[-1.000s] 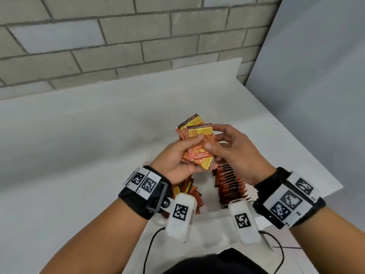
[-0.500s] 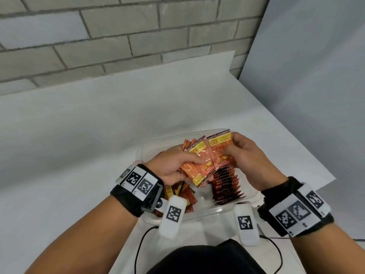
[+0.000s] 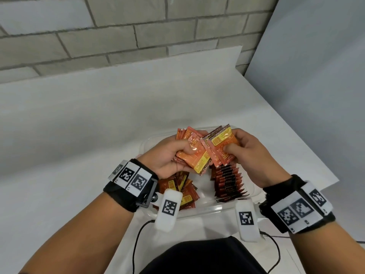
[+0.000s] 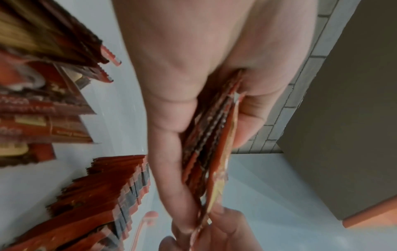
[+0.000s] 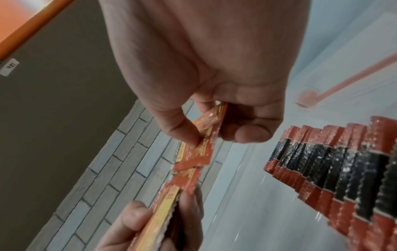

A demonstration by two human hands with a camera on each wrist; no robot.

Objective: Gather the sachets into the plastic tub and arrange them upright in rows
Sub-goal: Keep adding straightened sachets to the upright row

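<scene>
Over the clear plastic tub (image 3: 199,211) my left hand (image 3: 167,155) grips a stack of orange sachets (image 3: 194,153) between thumb and fingers; the left wrist view shows that stack (image 4: 211,141) edge-on. My right hand (image 3: 245,153) pinches a smaller bunch of sachets (image 3: 222,144) that fans out next to the left stack, also seen from the right wrist (image 5: 201,141). Inside the tub a row of upright sachets (image 3: 229,182) stands on the right side (image 5: 343,169). Loose sachets (image 3: 181,191) lie in a jumble on the tub's left side.
The tub sits on a white table (image 3: 79,135) near its front edge. A brick wall (image 3: 118,26) runs behind and a grey panel (image 3: 316,76) stands at the right. Cables (image 3: 138,244) hang from the wrist cameras by my dark clothing.
Both hands have come down toward the tub. The single bundle held between them is now split, one part in the left hand and a smaller bunch in the right.
</scene>
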